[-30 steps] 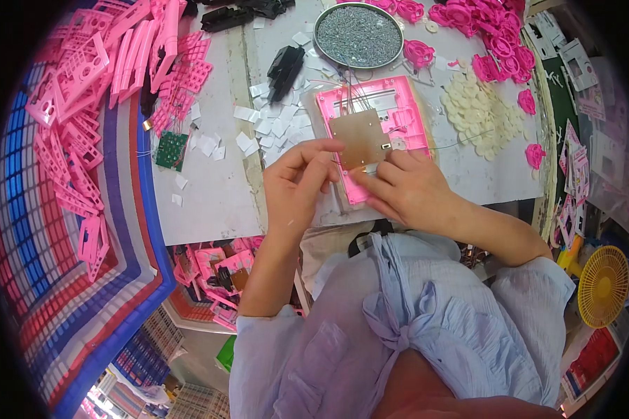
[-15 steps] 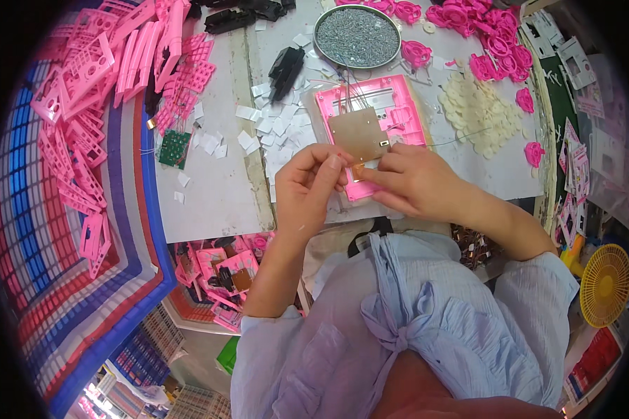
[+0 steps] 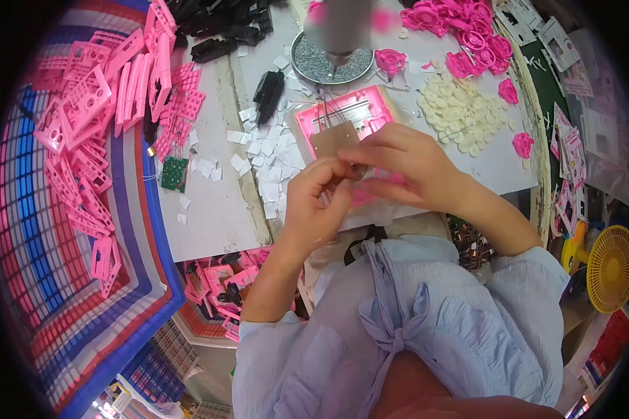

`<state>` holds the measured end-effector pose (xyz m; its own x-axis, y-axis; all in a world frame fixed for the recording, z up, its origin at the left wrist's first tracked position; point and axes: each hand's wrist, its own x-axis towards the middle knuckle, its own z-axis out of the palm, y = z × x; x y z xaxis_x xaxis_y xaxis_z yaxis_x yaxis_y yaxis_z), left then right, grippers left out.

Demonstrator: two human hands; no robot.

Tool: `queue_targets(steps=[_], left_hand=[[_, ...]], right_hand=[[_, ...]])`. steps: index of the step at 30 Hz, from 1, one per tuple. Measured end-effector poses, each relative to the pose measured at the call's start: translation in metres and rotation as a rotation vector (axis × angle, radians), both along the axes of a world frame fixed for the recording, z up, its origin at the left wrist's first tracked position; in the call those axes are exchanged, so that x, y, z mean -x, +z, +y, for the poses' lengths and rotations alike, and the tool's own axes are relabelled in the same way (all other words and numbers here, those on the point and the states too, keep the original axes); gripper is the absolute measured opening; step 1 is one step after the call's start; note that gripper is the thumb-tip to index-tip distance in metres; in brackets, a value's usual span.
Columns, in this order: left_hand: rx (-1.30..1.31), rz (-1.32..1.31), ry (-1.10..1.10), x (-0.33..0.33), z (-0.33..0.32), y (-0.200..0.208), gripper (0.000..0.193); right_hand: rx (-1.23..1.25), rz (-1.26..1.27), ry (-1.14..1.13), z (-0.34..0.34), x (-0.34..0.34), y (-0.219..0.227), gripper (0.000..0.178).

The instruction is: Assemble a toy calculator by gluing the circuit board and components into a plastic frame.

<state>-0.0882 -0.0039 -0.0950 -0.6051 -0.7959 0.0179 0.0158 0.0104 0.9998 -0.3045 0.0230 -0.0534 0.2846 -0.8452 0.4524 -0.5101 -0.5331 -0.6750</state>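
Note:
A brown circuit board (image 3: 334, 140) with thin wires lies tilted over the lower left of a pink plastic housing (image 3: 360, 108). My left hand (image 3: 318, 202) is closed at the board's near edge, its thumb and fingertips pinched together; whatever they hold is hidden. Over the right side of the housing is my right hand (image 3: 416, 167), thumb and fingers stretched apart, the tips close to my left fingertips. Beyond the board, a blurred grey driver-like tool (image 3: 342, 31) hangs point down over a round tray of small metal screws (image 3: 306, 63).
White paper squares (image 3: 262, 146) and a black plastic part (image 3: 269, 96) lie left of the housing. Cream discs (image 3: 461, 112) and bright pink rings (image 3: 479, 35) are piled at right. Pink panels (image 3: 84, 91) fill the left side, near a green circuit board (image 3: 174, 174). A yellow fan (image 3: 610, 269) stands at lower right.
The grey tool has come into view over the screw tray. My right thumb and fingers have spread apart, and my left fingers have curled more tightly. The whole view has shifted slightly.

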Motion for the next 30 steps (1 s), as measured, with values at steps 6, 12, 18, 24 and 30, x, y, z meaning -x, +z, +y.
queue_targets(steps=[6, 12, 18, 24, 30], left_hand=[[0.463, -0.408, 0.076, 0.006, -0.011, 0.026, 0.025], [0.715, -0.771, -0.138, 0.003, -0.021, 0.016, 0.034], [0.756, -0.906, -0.213, 0.012, -0.025, 0.028, 0.031], [0.694, -0.718, -0.146, 0.017, -0.001, 0.033, 0.029], [0.75, -0.44, -0.165, 0.03, 0.031, -0.004, 0.039]], right_hand=[[-0.161, 0.066, -0.074, 0.003, 0.02, -0.014, 0.019], [-0.455, 0.244, -0.02, 0.032, 0.039, -0.006, 0.016], [-0.255, 0.44, 0.034, 0.041, 0.042, -0.015, 0.017], [-0.264, 0.566, 0.158, 0.027, 0.045, -0.014, 0.017], [-0.089, 0.3, 0.223, 0.027, 0.06, -0.049, 0.017]])
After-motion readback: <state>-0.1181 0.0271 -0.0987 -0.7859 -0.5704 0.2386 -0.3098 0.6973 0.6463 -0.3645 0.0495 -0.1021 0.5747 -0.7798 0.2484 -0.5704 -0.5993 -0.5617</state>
